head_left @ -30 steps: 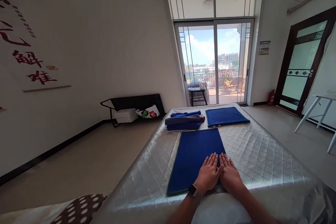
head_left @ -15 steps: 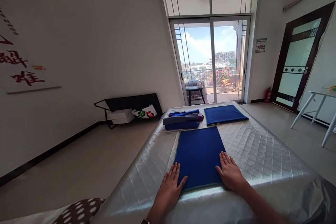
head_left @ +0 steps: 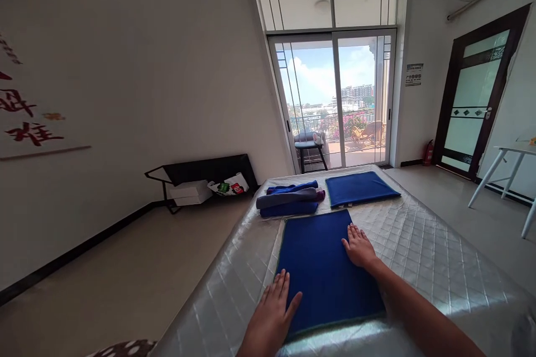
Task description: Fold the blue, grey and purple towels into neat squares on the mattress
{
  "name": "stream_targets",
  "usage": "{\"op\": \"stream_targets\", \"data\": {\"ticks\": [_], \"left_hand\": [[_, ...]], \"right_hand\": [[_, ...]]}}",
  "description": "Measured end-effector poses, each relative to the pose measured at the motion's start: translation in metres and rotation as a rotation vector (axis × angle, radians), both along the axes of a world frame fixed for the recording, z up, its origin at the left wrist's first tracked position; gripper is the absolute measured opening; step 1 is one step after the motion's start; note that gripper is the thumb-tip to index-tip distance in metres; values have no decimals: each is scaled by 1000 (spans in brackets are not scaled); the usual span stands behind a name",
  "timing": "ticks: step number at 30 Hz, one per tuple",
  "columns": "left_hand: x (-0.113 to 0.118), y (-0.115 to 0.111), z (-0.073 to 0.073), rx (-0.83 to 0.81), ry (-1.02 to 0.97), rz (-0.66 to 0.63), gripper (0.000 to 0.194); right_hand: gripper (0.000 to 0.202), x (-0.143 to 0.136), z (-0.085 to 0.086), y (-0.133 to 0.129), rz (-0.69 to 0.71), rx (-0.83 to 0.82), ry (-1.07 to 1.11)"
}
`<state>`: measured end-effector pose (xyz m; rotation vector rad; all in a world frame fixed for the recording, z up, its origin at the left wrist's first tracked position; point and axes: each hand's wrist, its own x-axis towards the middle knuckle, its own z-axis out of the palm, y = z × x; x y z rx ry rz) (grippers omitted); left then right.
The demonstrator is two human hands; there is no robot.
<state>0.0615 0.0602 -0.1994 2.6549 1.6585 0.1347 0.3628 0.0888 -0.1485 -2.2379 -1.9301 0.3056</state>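
Observation:
A blue cloth (head_left: 320, 268) with a thin green edge lies flat on the quilted silvery mattress (head_left: 422, 251). My left hand (head_left: 272, 307) rests open on its left edge, fingers stretched forward and thumb out over the fabric. On the right edge, nearer the far corner, my right hand (head_left: 359, 244) lies open with the palm down. Beyond it, a second blue cloth (head_left: 360, 187) is spread flat at the far right of the mattress. Several rolled or folded cloths (head_left: 288, 198), blue, grey and purple, are piled at the far left.
A low black rack (head_left: 205, 175) by the left wall carries white boxes (head_left: 190, 192) and a printed bag (head_left: 230, 185). Sliding glass doors (head_left: 335, 106) stand behind the mattress. To the right are a white table (head_left: 517, 148), a dark-framed door (head_left: 481, 95) and a fire extinguisher (head_left: 427, 153).
My right hand has slid forward along the right edge of the near cloth. My left hand stays by the left edge. The view has shifted slightly.

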Motion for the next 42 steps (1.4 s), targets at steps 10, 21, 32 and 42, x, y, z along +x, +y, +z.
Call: {"op": "stream_targets", "data": {"ticks": [10,21,32,42], "left_hand": [[173,77,28,50,-60,-221,63],[44,123,6,35,-31,105,75],[34,124,-9,42,-115,169,79],[20,117,0,-17,-44,254,85]], "right_hand": [[65,5,-20,5,16,70,-18],[68,6,-11,4,18,5,-11],[65,21,4,81,29,11,-35],[68,27,-17,92,46,56,-32]]}}
